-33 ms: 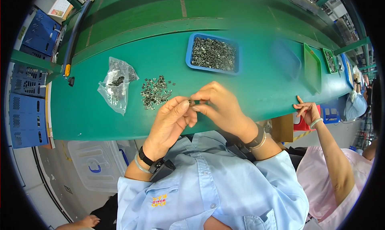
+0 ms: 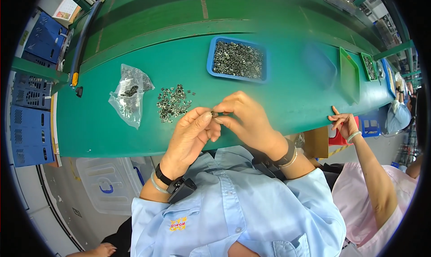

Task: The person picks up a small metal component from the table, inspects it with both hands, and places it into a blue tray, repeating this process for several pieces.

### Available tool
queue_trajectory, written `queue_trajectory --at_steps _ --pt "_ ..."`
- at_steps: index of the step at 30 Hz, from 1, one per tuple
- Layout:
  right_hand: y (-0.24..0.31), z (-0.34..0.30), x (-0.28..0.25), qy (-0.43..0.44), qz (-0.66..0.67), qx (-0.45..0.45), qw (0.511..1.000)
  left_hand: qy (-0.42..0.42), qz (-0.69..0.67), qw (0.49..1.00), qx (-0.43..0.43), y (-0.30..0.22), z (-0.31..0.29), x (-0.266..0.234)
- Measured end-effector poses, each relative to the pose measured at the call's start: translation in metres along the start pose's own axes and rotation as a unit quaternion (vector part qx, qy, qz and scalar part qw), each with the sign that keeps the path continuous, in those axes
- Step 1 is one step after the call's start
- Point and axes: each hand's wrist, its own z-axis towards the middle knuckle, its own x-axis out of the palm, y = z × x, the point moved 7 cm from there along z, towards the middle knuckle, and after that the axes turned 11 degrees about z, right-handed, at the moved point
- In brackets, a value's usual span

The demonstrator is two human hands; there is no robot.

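Note:
My left hand point(image 2: 191, 133) and my right hand point(image 2: 246, 120) meet fingertip to fingertip above the near side of the green table point(image 2: 103, 138). Between their pinched thumbs and forefingers is a small dark metal piece point(image 2: 214, 114), mostly covered by the fingers. Just beyond my left hand lies a loose pile of small metal clips point(image 2: 173, 103), silver and dark. Left of that pile sits a clear plastic bag point(image 2: 130, 102) with more dark pieces inside. A blue tray point(image 2: 210, 59) filled with similar small metal pieces stands farther back, beyond my right hand.
To the right are a green tray point(image 2: 349, 75) and a smaller green tray holding parts point(image 2: 369, 67). A co-worker's hand point(image 2: 345, 124) rests at the table edge. Blue crates point(image 2: 31, 136) stand at the left; a clear lidded box point(image 2: 107, 185) is below the table.
Another person's hand at the lower left edge has shifted slightly to the right. My hands keep the same pinch.

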Motion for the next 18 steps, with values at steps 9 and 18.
queue_trajectory --at_steps 9,18 --pt "0.007 -0.006 -0.013 -0.016 -0.125 -0.089 0.988 -0.078 0.113 0.99 0.017 -0.007 0.004 0.008" --pt "0.007 -0.01 -0.017 -0.028 -0.122 -0.101 0.987 -0.061 0.085 0.995 0.002 -0.007 0.009 0.013"
